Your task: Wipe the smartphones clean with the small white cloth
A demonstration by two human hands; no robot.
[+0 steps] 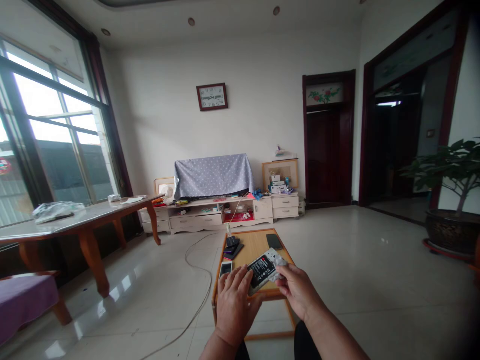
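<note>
Above the near part of a small wooden table (258,236), my left hand (233,296) holds a white phone with its back off (261,272). The black battery with white print and a red mark faces up. The left fingers lie over its left end, thumb below. My right hand (299,291) pinches a crumpled whitish cloth or tissue (278,264) against the phone's right end. That end is partly hidden by it. Left of my left hand lies a white phone with a dark screen (226,269). Farther back are several stacked dark flat devices (233,247) and a black phone (273,242).
A small clear bottle (229,232) stands at the table's far left corner. A pale cable (204,300) runs over the floor at left. A larger table (90,220) is beside the window; a low white cabinet (202,221) lines the back wall. A potted plant (450,227) stands right.
</note>
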